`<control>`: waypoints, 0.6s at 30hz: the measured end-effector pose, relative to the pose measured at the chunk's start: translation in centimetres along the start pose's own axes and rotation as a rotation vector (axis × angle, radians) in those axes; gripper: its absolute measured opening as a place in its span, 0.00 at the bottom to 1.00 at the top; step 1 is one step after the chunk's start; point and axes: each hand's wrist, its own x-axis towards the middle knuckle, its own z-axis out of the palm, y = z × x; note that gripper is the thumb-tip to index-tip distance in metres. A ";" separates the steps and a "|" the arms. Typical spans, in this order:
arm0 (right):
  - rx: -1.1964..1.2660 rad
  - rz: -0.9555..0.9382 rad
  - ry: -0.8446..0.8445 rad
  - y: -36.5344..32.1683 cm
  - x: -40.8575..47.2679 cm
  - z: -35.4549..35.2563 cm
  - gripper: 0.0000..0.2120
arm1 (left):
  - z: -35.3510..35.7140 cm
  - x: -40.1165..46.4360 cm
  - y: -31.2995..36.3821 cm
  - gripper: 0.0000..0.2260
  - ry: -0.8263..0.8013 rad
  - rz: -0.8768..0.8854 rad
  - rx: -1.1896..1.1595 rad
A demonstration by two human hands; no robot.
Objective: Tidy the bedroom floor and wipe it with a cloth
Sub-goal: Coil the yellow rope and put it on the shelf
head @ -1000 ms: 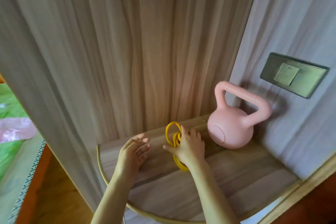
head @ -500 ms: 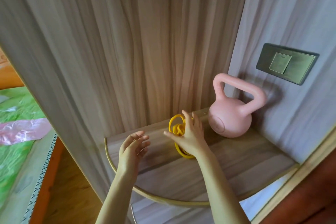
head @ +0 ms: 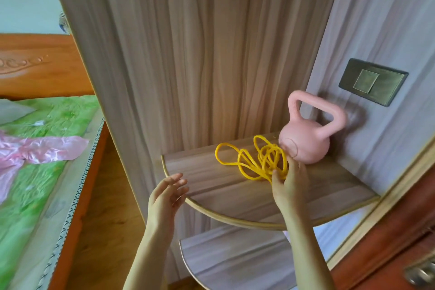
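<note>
Now the yellow rope (head: 256,160) lies spread in loose loops on the shelf (head: 235,193), no longer bunched; the right hand (head: 290,181) pinches its near end beside the kettlebell (head: 306,146). Left hand (head: 166,198), fingers spread and empty, hovers off the shelf edge. Putting-away looks nearly finished.

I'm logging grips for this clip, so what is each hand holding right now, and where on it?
The right hand pinches the yellow cord at the near end of its coil, beside the pink kettlebell. The left hand holds nothing.
</note>
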 end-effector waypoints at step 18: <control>0.606 0.044 -0.427 -7.5 -5.1 1.2 0.13 | -3.8 -2.1 -0.3 0.09 0.136 0.108 0.036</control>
